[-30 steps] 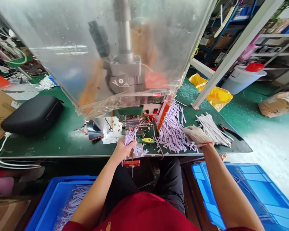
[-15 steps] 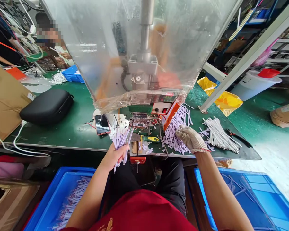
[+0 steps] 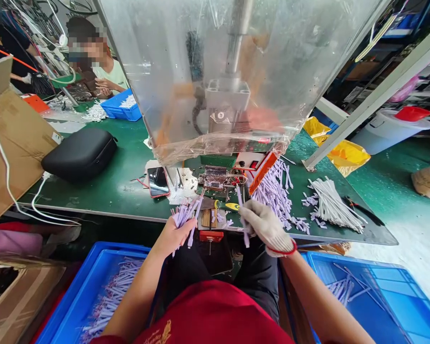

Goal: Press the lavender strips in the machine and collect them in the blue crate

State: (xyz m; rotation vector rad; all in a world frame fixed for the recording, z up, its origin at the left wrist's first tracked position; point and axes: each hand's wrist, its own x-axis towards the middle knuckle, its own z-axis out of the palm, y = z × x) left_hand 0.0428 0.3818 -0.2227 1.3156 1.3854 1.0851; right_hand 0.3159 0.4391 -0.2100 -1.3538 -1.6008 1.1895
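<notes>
Lavender strips (image 3: 274, 197) are too many to count; one phone (image 3: 158, 181) and one black case (image 3: 79, 153) lie left, one pair of pliers (image 3: 367, 212) right, two people (image 3: 112, 74) far left.

Bright, cool, diffuse light fills the scene, strongest on the floor (image 3: 424, 248) at the right, which is washed nearly white. Pale reflections and haze cloud the clear shield (image 3: 165, 62), softening what lies behind it. The area under the table (image 3: 129, 191) is dark. The wide view stretches towards its edges; the near middle looks fairly sharp, and the far-left faces are pixelated.
</notes>
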